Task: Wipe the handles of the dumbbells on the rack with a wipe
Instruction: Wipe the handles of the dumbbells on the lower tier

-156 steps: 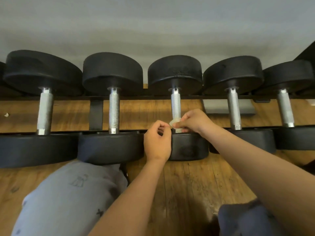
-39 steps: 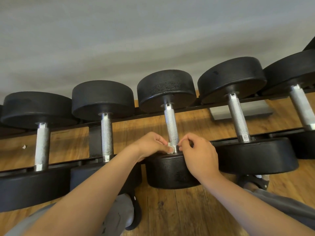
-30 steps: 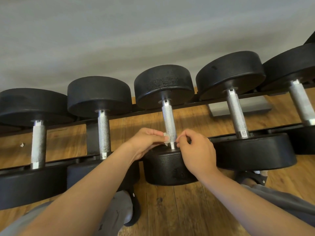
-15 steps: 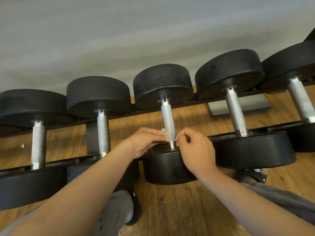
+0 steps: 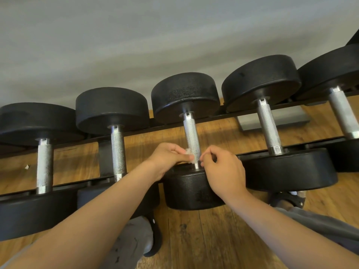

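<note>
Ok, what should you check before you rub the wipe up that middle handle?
1. Hold on the wipe: ok, the left hand pinches it.
2. The wipe on the middle handle: ok, it touches the low end, on the left side.
3. The right hand holding the wipe too: cannot tell; its fingers curl beside the handle.
4. Rest of the middle handle bare: ok.
5. The next handle already wiped: cannot tell.
</note>
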A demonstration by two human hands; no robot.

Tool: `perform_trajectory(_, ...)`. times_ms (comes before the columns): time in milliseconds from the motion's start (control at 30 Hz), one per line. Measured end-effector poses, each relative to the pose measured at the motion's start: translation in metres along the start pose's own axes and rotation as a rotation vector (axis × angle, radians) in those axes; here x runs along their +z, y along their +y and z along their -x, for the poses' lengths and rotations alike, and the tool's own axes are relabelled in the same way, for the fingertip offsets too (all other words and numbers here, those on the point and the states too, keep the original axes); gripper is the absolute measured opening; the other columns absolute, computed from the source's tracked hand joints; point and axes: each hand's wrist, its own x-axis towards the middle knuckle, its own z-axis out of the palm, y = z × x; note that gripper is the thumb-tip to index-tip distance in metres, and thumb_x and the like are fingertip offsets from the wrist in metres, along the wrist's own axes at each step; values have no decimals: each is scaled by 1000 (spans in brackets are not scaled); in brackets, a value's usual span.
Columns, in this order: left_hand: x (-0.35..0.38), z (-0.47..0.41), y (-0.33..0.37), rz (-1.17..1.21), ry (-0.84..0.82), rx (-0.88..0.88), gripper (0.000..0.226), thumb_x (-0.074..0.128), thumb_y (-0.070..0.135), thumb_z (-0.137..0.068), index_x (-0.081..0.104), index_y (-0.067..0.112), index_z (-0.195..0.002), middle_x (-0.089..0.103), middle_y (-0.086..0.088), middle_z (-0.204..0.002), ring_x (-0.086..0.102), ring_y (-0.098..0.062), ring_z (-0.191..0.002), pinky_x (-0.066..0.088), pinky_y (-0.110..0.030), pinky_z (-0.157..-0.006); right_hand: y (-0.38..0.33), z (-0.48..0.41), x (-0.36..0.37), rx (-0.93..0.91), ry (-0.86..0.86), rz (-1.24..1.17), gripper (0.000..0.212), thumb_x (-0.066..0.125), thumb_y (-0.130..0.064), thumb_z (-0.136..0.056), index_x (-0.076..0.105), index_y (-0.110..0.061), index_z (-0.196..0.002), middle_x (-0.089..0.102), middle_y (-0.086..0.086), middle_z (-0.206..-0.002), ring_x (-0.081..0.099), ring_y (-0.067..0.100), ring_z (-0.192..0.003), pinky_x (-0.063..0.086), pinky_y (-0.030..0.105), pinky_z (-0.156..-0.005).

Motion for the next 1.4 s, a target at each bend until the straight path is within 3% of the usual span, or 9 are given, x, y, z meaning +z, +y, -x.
perform_trajectory(100,-1,1,6,-69,10,55,15,82,10,-74,67,13,-75,72,-4,-97,67,-21,-101,51,-39,-95,-1,-2,-1,3,0,0,23,48,-27,-97,65,-20,-82,65,-7,-78,59,8,-75,52,32,-69)
perform_trajectory(233,-3,-12,13,170,90,119,13,78,7,-76,68,9,-83,73,-8,-102,68,-23,-105,53,-34,-95,-1,-2,-1,4,-5,1,23,48,-26,-97,65,-21,-82,65,-8,-79,58,7,-76,50,28,-65)
perform_trajectory(433,-3,-1,2,-151,-80,95,15,81,8,-75,68,13,-78,74,-4,-100,68,-17,-102,50,-38,-100,-1,0,-2,7,-11,8,24,47,-26,-97,63,-21,-80,64,-6,-78,58,10,-75,53,37,-68)
perform_trajectory(633,-3,-14,12,80,138,232,13,82,13,-74,72,14,-81,73,-4,-108,65,-19,-110,47,-43,-105,-2,-1,-1,16,-6,-26,24,47,-24,-97,64,-20,-80,64,-4,-75,58,12,-76,52,36,-70)
perform_trajectory(900,1,-13,5,-52,242,329,12,82,21,-76,74,14,-81,75,2,-95,69,-16,-96,53,-44,-96,-4,0,-3,10,-15,-18,24,46,-25,-97,65,-21,-82,65,-7,-78,59,10,-78,51,36,-74)
perform_trajectory(1000,0,-7,6,-161,203,355,11,82,17,-75,73,12,-76,74,2,-88,70,-12,-89,56,-38,-92,-3,-1,-3,12,-20,-11,24,46,-26,-97,65,-21,-83,65,-6,-79,59,11,-79,51,36,-73)
perform_trajectory(1133,-3,4,4,-372,-22,261,13,82,16,-75,72,8,-75,74,1,-83,70,-11,-85,53,-35,-93,-2,-1,-3,8,-23,-14,23,46,-27,-96,64,-21,-82,65,-6,-80,60,12,-79,52,38,-73)
perform_trajectory(1200,-2,6,2,-339,-63,227,12,84,15,-73,72,12,-72,74,2,-79,70,-12,-82,53,-35,-93,-2,-1,-2,11,-21,-9,23,47,-27,-96,64,-21,-82,65,-5,-80,60,12,-79,53,38,-72)
perform_trajectory(1400,5,8,-3,-119,81,237,11,83,15,-73,73,12,-71,75,0,-79,71,-13,-81,55,-33,-87,-2,-1,-3,5,-20,-23,24,46,-26,-96,64,-21,-81,64,-4,-76,59,12,-74,52,37,-69)
